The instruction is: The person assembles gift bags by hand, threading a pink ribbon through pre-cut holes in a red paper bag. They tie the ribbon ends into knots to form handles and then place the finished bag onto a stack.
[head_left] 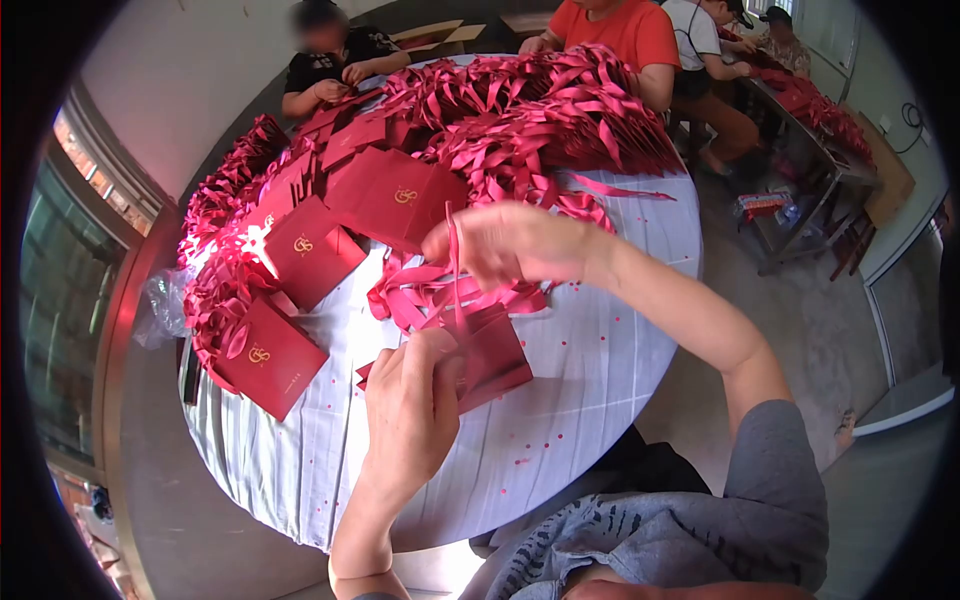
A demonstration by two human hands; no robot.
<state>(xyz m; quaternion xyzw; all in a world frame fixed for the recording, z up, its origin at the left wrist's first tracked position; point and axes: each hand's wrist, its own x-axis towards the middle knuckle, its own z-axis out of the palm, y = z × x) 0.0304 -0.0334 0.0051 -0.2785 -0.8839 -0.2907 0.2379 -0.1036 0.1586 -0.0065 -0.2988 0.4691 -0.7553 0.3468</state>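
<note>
A small red paper bag (495, 355) lies near the front middle of the round table, its left part behind my left hand (410, 405). The fingers of my left hand are closed at the bag's upper edge. A pink ribbon (455, 260) runs upward from there to my right hand (520, 245), which is raised above the bag and blurred by motion. Whether its fingers hold the ribbon is unclear. Loose pink ribbons (410, 298) lie just behind the bag.
Red bags with gold print (310, 250) lie at the left and middle of the white-covered table (600, 370). Rows of ribboned bags (560, 110) fill its far side. Two people sit across it, with others at a second table (830, 150) at the right.
</note>
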